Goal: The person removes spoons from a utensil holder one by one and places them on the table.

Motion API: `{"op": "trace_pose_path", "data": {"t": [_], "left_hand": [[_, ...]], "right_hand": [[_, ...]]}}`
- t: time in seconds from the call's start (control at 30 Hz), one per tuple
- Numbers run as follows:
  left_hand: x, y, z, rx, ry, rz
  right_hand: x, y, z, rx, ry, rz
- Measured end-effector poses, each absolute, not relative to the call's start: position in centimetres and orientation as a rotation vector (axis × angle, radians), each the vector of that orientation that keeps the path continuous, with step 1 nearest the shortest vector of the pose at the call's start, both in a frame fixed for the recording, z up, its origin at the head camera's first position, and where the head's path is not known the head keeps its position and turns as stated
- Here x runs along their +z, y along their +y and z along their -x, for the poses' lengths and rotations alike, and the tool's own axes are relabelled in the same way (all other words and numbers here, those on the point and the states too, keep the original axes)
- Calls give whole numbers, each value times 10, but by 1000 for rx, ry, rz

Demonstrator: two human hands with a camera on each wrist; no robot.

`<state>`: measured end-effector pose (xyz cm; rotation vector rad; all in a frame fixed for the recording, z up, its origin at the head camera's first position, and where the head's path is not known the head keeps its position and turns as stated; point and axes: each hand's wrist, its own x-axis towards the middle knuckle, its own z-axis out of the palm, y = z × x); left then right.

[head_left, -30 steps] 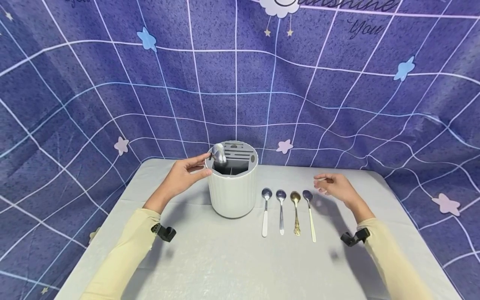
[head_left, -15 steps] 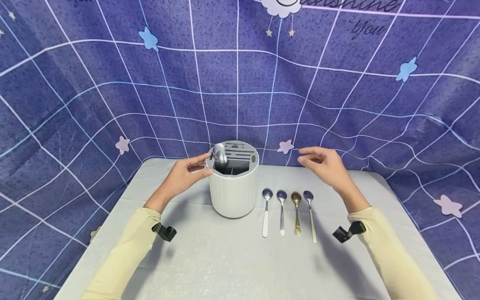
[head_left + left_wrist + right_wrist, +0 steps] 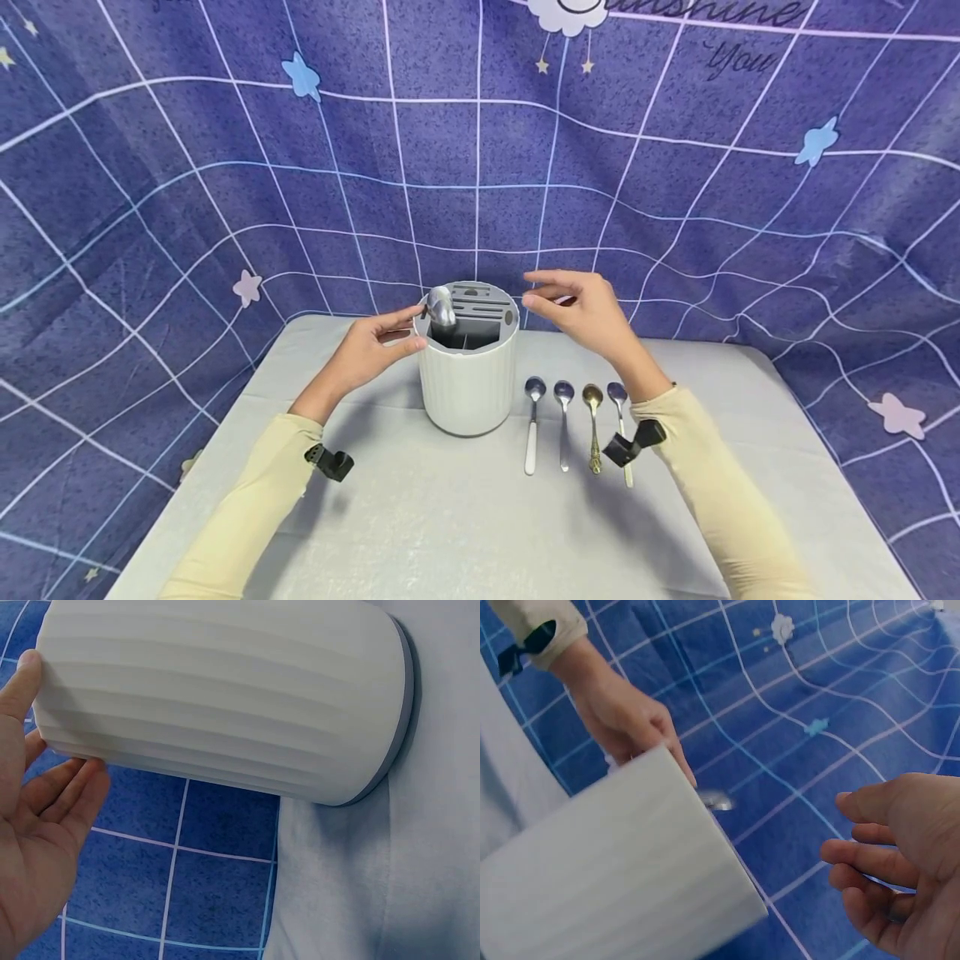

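My left hand (image 3: 367,350) touches the left rim of a white ribbed utensil holder (image 3: 467,392), thumb in front and fingers at the side. A grey slotted lid (image 3: 480,304) covers the back of the holder; open compartments show at its front. From the left compartment rises the rounded metal head of a spoon-like utensil (image 3: 441,306), its lower part hidden inside. My right hand (image 3: 577,312) hovers right of the rim, fingers loosely bent, thumb apart and nothing held. In the right wrist view, a gap separates the right hand (image 3: 900,862) from the holder (image 3: 630,870).
Several spoons lie in a row right of the holder: a white-handled spoon (image 3: 531,446), a silver spoon (image 3: 564,425), an ornate gold spoon (image 3: 595,433) and a pale-handled spoon (image 3: 617,393) partly behind the right wrist strap. A purple gridded curtain (image 3: 375,192) backs the grey-covered table (image 3: 420,517).
My right hand has risen from beyond the spoons' right end and moved left to near the holder's rim. The left hand, holder and spoons stay put.
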<state>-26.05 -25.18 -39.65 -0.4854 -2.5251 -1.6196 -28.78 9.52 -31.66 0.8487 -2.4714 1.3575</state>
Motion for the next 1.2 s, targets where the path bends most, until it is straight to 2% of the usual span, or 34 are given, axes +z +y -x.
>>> {"op": "trace_pose_path", "data": {"t": [0.53, 1.2], "left_hand": [[-397, -251, 262, -1604, -2514, 504], [-399, -252, 261, -1584, -2525, 495]], "right_hand": [[-329, 28, 295, 1394, -2430, -984], [-341, 9, 298, 1245, -2536, -1016]]}}
